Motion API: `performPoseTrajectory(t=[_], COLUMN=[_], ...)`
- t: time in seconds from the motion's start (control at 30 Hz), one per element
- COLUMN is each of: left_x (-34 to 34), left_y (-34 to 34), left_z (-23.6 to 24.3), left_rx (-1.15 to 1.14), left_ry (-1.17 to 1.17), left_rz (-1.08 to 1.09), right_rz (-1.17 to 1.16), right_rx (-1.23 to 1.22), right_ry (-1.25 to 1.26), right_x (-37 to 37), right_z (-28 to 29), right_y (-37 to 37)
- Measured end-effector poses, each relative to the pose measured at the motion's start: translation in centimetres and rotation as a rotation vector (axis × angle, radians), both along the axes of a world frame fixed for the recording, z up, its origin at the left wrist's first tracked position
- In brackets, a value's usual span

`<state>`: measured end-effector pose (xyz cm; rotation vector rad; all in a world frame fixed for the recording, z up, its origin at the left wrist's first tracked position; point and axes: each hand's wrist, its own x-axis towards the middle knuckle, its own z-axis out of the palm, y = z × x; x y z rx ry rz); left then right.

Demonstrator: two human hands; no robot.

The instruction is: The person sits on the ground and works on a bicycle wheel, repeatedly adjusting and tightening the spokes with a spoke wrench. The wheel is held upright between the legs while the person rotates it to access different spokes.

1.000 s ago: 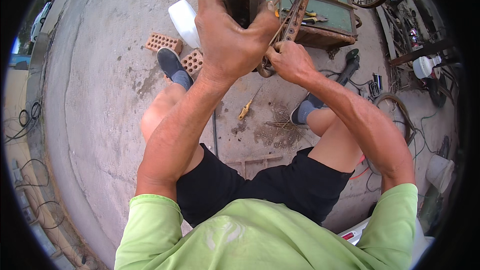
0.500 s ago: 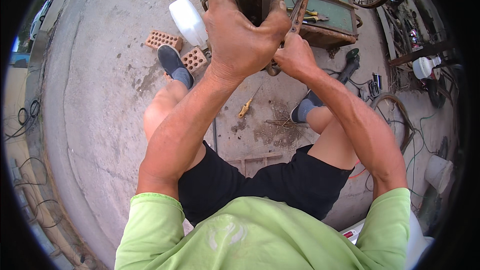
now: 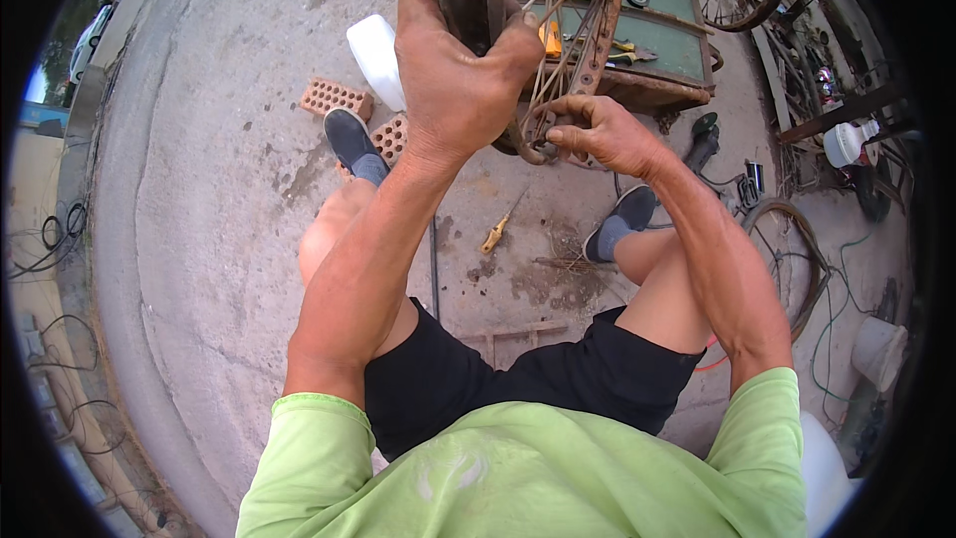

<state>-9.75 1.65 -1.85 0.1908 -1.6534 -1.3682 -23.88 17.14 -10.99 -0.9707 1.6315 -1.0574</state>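
A rusty spoked wheel [image 3: 600,40] stands upright in front of me, its thin spokes running between dark metal rim parts. My left hand [image 3: 458,80] is wrapped round the dark upper part of the rim, thumb on the right side. Lower down on the right, my right hand [image 3: 609,134] has its thumb and forefinger bent together at the wheel's curved lower edge. Whatever lies between those fingertips is too small to make out. Beyond the spokes, yellow-and-black pliers [image 3: 629,53] lie on a worn green-topped metal box [image 3: 669,25].
Between my feet, a yellow-handled pointed tool [image 3: 492,237] lies on concrete near thin rods [image 3: 568,263]. Perforated bricks [image 3: 336,98] and a white plastic container [image 3: 376,58] are at left. Another spoked wheel [image 3: 762,0], a loose tyre [image 3: 812,249] and cables are at right.
The wheel and my left hand have shifted slightly left. My right hand has come down from the rim, and its fingers have loosened and moved to the lower edge.
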Motion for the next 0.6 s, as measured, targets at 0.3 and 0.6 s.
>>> performPoseTrajectory(t=[0.3,0.6], left_x=[0.7,0.9], left_y=[1.7,0.6], left_z=[0.9,1.7], left_rx=[0.045,0.004], left_ry=[-0.072,-0.154], left_rz=[-0.017,-0.040], right_rz=[-0.281,-0.034], right_rx=[-0.125,-0.034], right_ry=[0.250,-0.340], right_x=[2.8,1.3], right_z=[-2.1,-0.6], right_y=[-1.4,-0.7])
